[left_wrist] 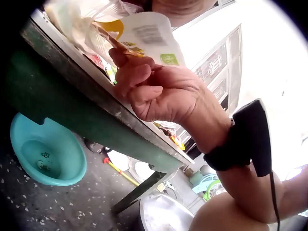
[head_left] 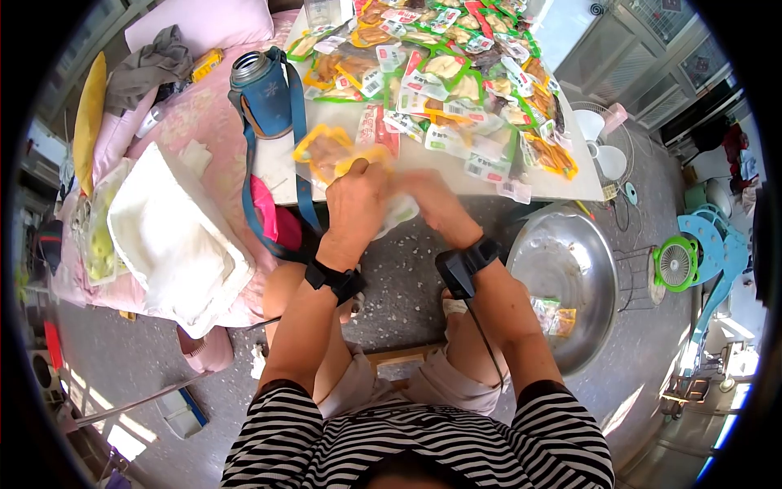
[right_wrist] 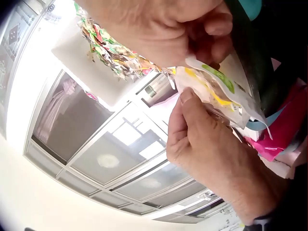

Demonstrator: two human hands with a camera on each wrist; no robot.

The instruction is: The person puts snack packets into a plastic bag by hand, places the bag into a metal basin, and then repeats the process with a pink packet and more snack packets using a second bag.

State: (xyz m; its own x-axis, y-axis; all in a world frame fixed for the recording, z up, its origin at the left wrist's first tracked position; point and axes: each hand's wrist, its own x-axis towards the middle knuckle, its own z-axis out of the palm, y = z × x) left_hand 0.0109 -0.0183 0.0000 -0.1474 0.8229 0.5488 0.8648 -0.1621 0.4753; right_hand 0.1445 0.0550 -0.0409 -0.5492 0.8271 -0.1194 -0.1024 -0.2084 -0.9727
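Held between both hands is a yellow-edged plastic food packet (left_wrist: 149,36) with a white label side, a barcode and a green mark. My left hand (head_left: 356,200) pinches it between thumb and curled fingers; the right wrist view shows that thumb flat on the packet (right_wrist: 216,86). At the packet's other edge, my right hand (head_left: 440,208) curls its fingers on the plastic, blurred in the head view. Both hands are over the near edge of the table (head_left: 285,191). Many similar packets (head_left: 444,73) are heaped across it, some with green edges, some yellow.
A blue flask (head_left: 265,94) with a strap stands uncapped at the table's left. Left of it, a white cloth-lined box (head_left: 167,232) sits on a pink bed. On the floor at right is a large metal basin (head_left: 566,253) with a few packets inside. A teal tub (left_wrist: 48,149) lies under the table.
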